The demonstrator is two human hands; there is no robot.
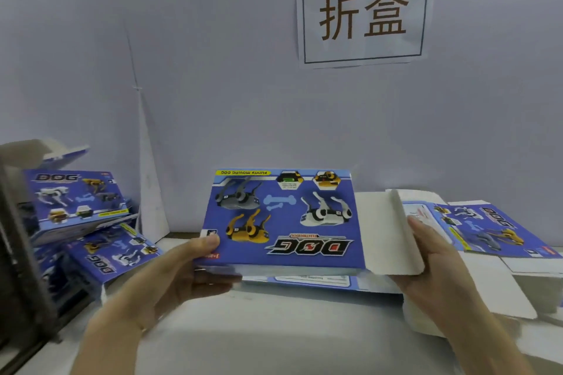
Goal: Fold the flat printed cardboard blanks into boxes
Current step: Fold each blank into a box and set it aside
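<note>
The blue printed blank [283,219] is held just above the table [274,329] at the middle of the view. Its left edge is pinched by the left hand [182,271], thumb on the printed face, and its white end flap [384,228] is gripped by the right hand [432,262]. The card is judged light and thin, stiff across its panels yet easily creased off the score lines, with a glossy and probably slippery face, so hold is best taken at the edges close to the scores.
</note>
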